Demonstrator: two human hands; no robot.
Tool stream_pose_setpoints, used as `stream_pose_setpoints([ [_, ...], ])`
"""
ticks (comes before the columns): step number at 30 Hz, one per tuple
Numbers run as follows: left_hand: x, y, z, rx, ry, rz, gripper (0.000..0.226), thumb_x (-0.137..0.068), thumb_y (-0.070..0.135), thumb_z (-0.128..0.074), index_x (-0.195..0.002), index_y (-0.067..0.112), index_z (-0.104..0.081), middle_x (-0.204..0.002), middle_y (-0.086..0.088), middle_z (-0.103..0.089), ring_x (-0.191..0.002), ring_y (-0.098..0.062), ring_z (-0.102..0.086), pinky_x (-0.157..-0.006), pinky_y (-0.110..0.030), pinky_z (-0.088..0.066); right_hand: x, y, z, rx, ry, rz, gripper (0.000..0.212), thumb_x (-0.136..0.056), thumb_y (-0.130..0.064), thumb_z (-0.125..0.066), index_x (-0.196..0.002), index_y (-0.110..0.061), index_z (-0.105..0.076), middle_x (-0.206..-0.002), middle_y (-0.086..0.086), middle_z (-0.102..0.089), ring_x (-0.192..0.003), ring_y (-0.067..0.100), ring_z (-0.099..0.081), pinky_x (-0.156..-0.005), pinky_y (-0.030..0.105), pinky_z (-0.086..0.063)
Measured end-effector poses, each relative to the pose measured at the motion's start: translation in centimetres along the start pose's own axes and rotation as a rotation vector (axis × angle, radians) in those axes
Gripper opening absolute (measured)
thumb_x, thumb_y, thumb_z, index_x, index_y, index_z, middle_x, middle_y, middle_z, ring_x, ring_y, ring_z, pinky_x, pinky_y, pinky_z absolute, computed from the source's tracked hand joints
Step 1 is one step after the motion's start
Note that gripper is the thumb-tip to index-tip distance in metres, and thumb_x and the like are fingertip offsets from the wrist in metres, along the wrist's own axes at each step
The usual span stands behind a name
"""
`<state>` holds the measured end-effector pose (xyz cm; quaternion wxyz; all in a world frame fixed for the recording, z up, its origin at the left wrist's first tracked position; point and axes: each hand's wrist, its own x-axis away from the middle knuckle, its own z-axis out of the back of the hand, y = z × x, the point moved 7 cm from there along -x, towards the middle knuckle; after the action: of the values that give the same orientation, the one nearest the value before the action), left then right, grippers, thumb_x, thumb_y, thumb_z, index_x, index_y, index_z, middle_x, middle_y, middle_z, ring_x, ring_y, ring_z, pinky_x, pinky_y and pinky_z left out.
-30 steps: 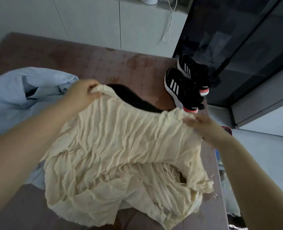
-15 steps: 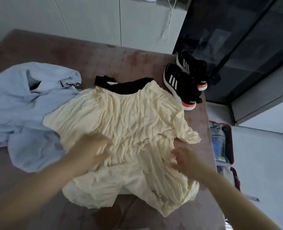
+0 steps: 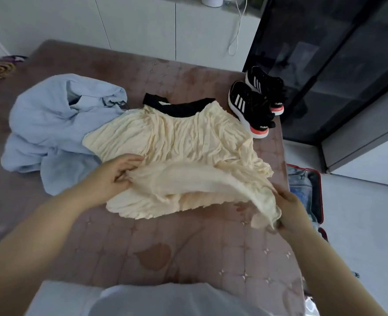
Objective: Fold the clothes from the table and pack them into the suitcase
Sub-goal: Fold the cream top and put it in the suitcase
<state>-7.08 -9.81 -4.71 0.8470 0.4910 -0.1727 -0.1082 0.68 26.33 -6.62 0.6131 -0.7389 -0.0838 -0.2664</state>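
Head view, entries listed from the wearer outward.

1. White top (image 3: 165,299) of the person: at the bottom edge, nearest of all.
2. Tabletop (image 3: 165,247): brownish quilted cover with small star marks. A bare stretch lies between the forearms, nearer than either hand.
3. Left hand (image 3: 117,175): fingers curled, pinching the near hem of the cream garment (image 3: 177,137) at its left end.
4. Right hand (image 3: 288,210): gripping the same hem at its right end (fingertips partly hidden by the cloth).
5. Cream garment: crinkled, pleated cloth spread on the tabletop just beyond both hands. The near hem is lifted off the surface and stretched as a band from one hand to the other, while the rest lies flat.
6. Light blue garment (image 3: 58,124): crumpled heap to the left of and beyond the left hand, touching the cream garment's left side.
7. Black garment (image 3: 179,106): only a strip shows, at the cream garment's far edge, well beyond both hands.
8. Pair of black trainers (image 3: 254,103): white stripes, coral at the heels. They sit on the tabletop's far right corner, beyond the right hand and just beside the cream garment.
9. Suitcase (image 3: 311,192): red-rimmed, lying open on the floor just right of the right hand, below the tabletop's edge (bluish contents, not clear what).
10. White cupboard fronts (image 3: 131,26): farthest back, with a white cable (image 3: 236,30) hanging before them.
11. Dark glass cabinet (image 3: 336,65): far right.
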Motion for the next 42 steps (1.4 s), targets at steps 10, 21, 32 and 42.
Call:
stream_pose_setpoints([
  [10,1.8,0.0,-3.3,-0.567,0.155,-0.154,0.032,-0.085,0.021,-0.056,-0.114,0.013,-0.064,-0.116,-0.010,-0.060,-0.107,-0.031,-0.056,-0.091,-0.035,-0.040,0.2,5.1,4.4,0.845,0.069,0.128,0.086,-0.061,-0.050,-0.079,-0.135,-0.034,-0.038,-0.144,0.002,-0.025,-0.132,0.022,-0.030,-0.102,0.037,-0.034],
  [21,-0.2,-2.0,-8.7,-0.552,0.118,0.079,0.031,-0.089,0.023,-0.059,-0.119,0.017,-0.054,-0.094,0.003,-0.058,-0.087,-0.020,-0.060,-0.072,-0.029,-0.046,-0.2,0.6,3.7,0.749,0.114,0.170,0.036,-0.083,-0.011,-0.064,-0.117,-0.024,-0.061,-0.105,-0.004,-0.062,-0.083,0.010,-0.061,-0.061,0.017,-0.046],
  [32,5.7,1.3,3.1,0.172,0.366,0.076,0.021,-0.094,0.010,-0.047,-0.085,0.027,-0.055,-0.081,0.009,-0.065,-0.073,0.005,-0.060,-0.069,-0.009,-0.047,2.3,-7.4,7.4,0.608,0.434,0.387,0.012,-0.090,-0.013,-0.055,-0.091,-0.014,-0.066,-0.079,0.004,-0.062,-0.070,0.018,-0.054,-0.065,0.026,-0.042],
  [42,11.0,-8.9,-1.6,-0.262,-0.195,0.224,0.046,-0.060,0.053,-0.058,-0.091,0.081,-0.040,-0.104,0.030,-0.061,-0.108,-0.010,-0.055,-0.093,-0.016,-0.041,2.2,0.8,7.4,1.212,-0.262,-0.020,0.075,-0.027,-0.081,-0.069,-0.091,-0.043,-0.062,-0.100,-0.026,-0.059,-0.094,-0.004,-0.056,-0.080,0.013,-0.041],
])
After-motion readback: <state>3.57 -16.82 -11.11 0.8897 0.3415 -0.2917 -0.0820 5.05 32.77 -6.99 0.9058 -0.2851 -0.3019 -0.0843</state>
